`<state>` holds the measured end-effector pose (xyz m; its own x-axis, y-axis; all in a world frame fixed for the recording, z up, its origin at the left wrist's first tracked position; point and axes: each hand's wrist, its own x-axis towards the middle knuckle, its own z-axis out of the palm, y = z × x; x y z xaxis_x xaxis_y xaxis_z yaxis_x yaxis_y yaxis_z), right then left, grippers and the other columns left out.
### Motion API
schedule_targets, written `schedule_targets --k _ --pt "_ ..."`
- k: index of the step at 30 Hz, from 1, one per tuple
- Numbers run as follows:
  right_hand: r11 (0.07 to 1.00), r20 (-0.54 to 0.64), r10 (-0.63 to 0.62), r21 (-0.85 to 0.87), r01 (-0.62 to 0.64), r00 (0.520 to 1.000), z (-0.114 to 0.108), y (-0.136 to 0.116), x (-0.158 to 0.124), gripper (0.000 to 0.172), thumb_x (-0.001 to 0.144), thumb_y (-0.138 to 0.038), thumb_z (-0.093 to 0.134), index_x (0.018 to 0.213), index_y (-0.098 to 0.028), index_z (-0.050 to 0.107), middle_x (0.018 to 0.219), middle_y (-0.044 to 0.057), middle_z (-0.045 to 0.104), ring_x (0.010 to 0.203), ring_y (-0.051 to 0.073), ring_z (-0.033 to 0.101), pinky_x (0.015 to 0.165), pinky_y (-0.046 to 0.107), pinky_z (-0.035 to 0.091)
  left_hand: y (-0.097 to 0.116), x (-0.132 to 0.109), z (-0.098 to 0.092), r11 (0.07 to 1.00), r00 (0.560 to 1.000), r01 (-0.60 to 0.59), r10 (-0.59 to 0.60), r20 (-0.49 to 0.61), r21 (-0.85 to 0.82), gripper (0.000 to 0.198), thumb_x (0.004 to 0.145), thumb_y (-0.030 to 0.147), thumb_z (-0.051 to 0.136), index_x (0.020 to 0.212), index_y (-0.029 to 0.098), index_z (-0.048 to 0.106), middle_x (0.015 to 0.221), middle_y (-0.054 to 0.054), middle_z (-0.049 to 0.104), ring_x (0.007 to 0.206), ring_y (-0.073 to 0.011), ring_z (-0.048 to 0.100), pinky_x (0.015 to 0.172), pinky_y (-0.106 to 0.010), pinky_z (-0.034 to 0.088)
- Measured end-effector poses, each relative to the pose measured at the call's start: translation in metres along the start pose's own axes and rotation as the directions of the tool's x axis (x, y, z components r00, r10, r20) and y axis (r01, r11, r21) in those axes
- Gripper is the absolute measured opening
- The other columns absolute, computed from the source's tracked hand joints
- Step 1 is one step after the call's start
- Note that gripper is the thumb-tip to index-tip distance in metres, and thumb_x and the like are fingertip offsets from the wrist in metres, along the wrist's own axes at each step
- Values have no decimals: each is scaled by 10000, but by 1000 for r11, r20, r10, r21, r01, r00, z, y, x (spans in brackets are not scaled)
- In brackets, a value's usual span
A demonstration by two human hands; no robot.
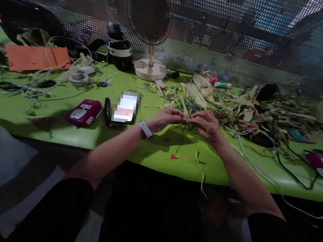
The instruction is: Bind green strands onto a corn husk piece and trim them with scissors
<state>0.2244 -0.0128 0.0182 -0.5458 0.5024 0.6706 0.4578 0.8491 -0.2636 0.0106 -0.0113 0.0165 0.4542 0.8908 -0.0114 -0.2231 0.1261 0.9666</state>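
Over the middle of the green table, my two hands meet fingertip to fingertip. My left hand, with a white-strapped watch on its wrist, pinches the lower end of a pale, dried leaf-like strip. From the other side, the thumb and fingers of my right hand close on the same end. Below the fingers hangs a thin thread. What exactly lies between the fingertips is too small to make out. Just behind are dried husks and leaves.
A fan and a black bottle stand at the back. Left are a lit phone, a purple power socket, scissors and cables. More dried leaves and another phone lie right.
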Motion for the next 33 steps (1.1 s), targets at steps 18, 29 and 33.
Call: schedule_targets --k 18,29,33 --pt "840 -112 463 374 -394 880 21 -17 4 223 836 -412 644 933 -226 569 862 29 624 751 161 590 714 327 523 -9 1 7 981 983 -183 180 -38 -67 298 612 229 840 839 151 662 820 1 712 762 -88 651 830 -258 494" --pt "826 -169 434 467 -316 885 25 -16 2 126 851 -345 632 798 -231 622 907 36 627 861 178 602 785 354 515 -12 -2 11 970 969 -243 241 -50 -32 410 591 192 863 906 147 605 902 -15 705 854 -128 689 856 -295 522" --pt "809 -150 444 490 -324 883 23 -14 2 117 823 -316 665 762 -221 634 876 30 637 857 174 613 814 365 516 -11 -1 12 964 962 -267 267 -50 10 421 597 241 871 888 139 585 901 -21 701 833 -122 693 808 -260 532"
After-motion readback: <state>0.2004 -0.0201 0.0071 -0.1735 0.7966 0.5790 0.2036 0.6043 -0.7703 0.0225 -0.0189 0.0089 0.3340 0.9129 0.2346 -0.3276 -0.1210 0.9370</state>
